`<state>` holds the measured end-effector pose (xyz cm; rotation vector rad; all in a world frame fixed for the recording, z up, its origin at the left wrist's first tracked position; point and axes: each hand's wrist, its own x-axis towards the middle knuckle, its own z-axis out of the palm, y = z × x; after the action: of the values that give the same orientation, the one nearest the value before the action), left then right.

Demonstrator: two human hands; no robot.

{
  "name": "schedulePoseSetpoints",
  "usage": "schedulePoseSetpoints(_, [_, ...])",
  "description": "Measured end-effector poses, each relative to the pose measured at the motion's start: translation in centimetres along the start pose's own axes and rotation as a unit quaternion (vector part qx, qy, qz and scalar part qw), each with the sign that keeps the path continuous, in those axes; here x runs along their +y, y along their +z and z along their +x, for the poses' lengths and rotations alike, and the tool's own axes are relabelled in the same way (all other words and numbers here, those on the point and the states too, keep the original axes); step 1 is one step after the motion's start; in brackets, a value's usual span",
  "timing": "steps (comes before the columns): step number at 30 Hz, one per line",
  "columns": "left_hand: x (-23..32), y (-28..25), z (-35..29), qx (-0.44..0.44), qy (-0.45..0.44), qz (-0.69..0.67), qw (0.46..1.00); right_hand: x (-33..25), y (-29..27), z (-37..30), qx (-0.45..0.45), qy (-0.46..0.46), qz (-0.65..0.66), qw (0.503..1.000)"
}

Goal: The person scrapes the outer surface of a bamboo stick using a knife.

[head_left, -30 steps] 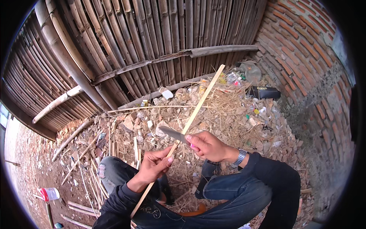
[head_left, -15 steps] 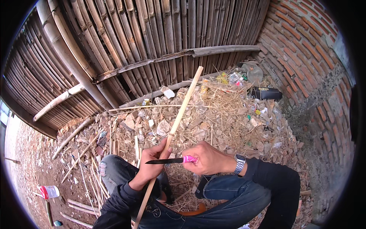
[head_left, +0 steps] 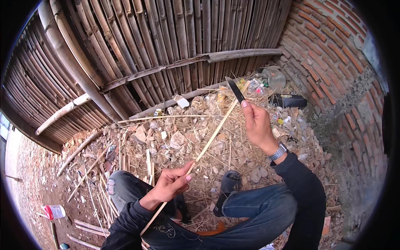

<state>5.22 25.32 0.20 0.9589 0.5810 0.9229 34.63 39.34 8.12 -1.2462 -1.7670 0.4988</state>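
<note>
Matt bamboo strip [head_left: 212, 137], dark metal blade [head_left: 234, 89]

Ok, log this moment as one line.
left hand: grips bamboo strip | right hand: holds knife, blade raised at strip's far end | ground: straw litter

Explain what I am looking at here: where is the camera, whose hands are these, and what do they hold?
The view comes from a fisheye camera worn on a person's head, looking down at their own hands, so straight edges bend near the rim. The left hand grips a long thin bamboo strip. The right hand, raised farther out, holds a dark-bladed knife near the strip's far end. The person sits in jeans on ground littered with dry shavings, stones and rubbish. Behind stands a bamboo wall; a brick wall is at right.
</note>
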Motion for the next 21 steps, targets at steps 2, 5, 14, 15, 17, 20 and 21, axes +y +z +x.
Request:
schedulePoseSetpoints(2, [0.1, 0.5, 0.4, 0.019, -0.004, 0.001, 1.0, 0.0, 0.8, -1.4, -0.088, -0.002, -0.015, 0.996])
schedulePoseSetpoints(5, [0.3, 0.3, 0.8, 0.04, -0.003, 0.01, 0.999, -3.2, 3.4, -4.8, -0.218, -0.021, 0.059, 0.974])
schedulePoseSetpoints(14, [1.1, 0.0, 0.4, 0.002, -0.033, -0.101, 0.994, -4.3, 4.0, -4.4, -0.276, 0.03, 0.14, 0.95])
schedulePoseSetpoints(15, [1.2, -0.1, 0.1, -0.012, -0.056, -0.121, 0.991, -4.1, 3.5, -3.5, -0.223, 0.04, 0.126, 0.966])
schedulePoseSetpoints(17, [1.8, 0.2, -0.1, -0.025, -0.079, -0.133, 0.988, -2.1, 2.3, -1.6, -0.125, 0.053, 0.111, 0.984])
schedulePoseSetpoints(20, [1.9, 0.4, -0.2, -0.048, -0.1, -0.143, 0.983, -0.7, 0.6, -0.2, -0.047, 0.048, 0.088, 0.994])
schedulePoseSetpoints(21, [1.8, 0.4, -0.3, -0.055, -0.1, -0.144, 0.983, -0.9, 0.4, -0.1, -0.012, 0.042, 0.067, 0.997])
